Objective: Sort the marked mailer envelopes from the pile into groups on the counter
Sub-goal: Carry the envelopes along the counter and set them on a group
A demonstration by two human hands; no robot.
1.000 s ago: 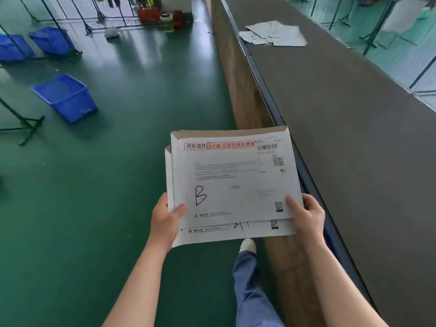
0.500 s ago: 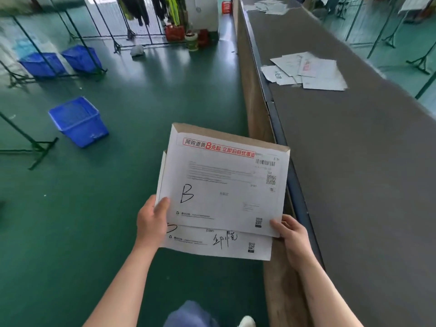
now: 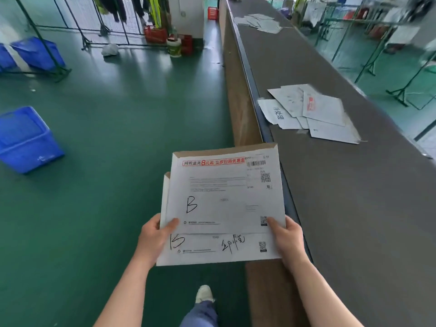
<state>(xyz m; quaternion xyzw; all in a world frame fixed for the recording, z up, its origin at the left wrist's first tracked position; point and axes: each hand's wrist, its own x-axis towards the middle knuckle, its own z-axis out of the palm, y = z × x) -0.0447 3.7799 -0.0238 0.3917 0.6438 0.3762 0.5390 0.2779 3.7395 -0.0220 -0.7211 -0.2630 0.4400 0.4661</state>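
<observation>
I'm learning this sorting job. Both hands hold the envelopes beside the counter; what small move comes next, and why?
Probably carry the top envelope, marked B, forward to a group on the counter. Left hand and right hand grip the stack off the counter.

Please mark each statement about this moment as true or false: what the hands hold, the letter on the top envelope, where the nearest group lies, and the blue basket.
1. Both hands grip the envelopes: left hand, right hand. True.
2. The top envelope is marked with the letter A. False: it shows a handwritten B.
3. The nearest envelope group lies on the counter. True.
4. The blue basket stands on the counter. False: it is on the green floor.
5. Only one envelope is held. False: a second envelope shows beneath.
</observation>
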